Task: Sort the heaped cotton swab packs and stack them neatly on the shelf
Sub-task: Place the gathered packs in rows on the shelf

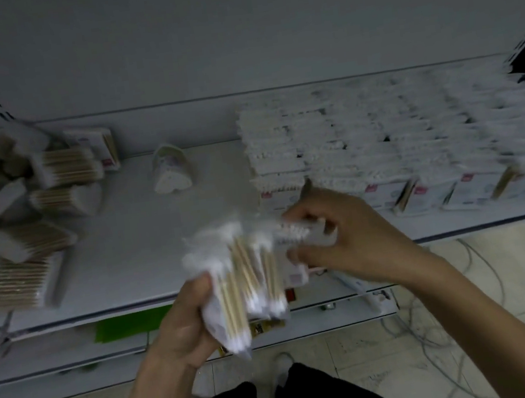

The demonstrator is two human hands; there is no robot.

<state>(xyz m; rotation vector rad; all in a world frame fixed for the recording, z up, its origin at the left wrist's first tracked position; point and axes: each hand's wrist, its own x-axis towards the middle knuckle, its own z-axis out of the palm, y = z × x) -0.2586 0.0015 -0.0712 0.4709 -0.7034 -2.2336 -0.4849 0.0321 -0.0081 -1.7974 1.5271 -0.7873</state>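
Head view: near the middle of the frame, the left hand (187,322) holds a bundle of cotton swab packs (246,287). Its grip is curled round the bundle's lower end, so the wooden sticks stand roughly upright, probably so the packs can be squared and fed off one at a time. At about three o'clock from the bundle, the right hand (350,240) has its fingers and thumb closed in a pinch on a single pack (299,232). That pack lies crosswise at the top of the bundle, seemingly being peeled off or aligned; motion blur hides the exact contact.

Both hands hover over the front edge of the white shelf (134,249). At nine o'clock lies the loose heap (22,213), its packs tumbled at all angles and yet to be sorted. At one to three o'clock stand the neat stacks (398,147), rows of flat packs laid on one another, with boxed packs lined up on edge in front. The right hand works just beside these stacks, which suggests the held packs are meant to go there.

A heart-shaped swab container (172,169) stands alone at eleven o'clock, between heap and stacks. Cables (438,326) trail across the tiled floor at four o'clock.
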